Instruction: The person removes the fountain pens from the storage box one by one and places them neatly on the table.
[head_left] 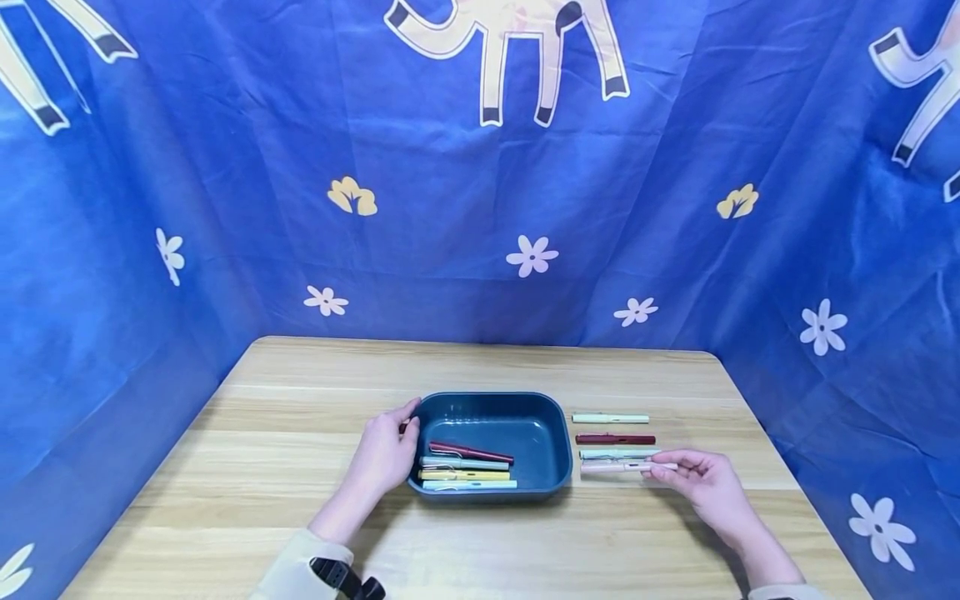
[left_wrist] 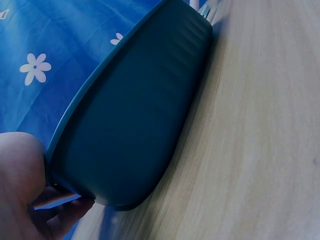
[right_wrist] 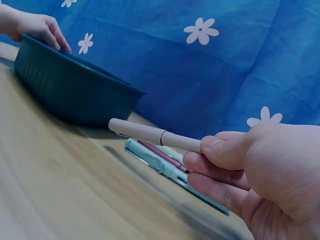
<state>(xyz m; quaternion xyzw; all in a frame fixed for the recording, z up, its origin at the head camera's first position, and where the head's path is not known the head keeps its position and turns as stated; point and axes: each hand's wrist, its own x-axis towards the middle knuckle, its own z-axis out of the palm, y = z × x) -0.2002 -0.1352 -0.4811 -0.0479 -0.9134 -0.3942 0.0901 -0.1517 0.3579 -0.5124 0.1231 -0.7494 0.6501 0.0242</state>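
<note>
My left hand grips the left end of a dark teal plastic box, at its rim. Inside the box, several pens lie side by side near the front, among them a dark red pen and a yellow pen. With thumb and fingertips, my right hand pinches the end of a pale pink pen. In the right wrist view, that pen appears raised above a mint-green pen. Behind these on the table are another dark red pen and a pale green pen.
The wooden table bears the box near its middle, with the loose pens to the box's right. Blue patterned cloth hangs behind the table and along both sides. A black strap is around the left wrist.
</note>
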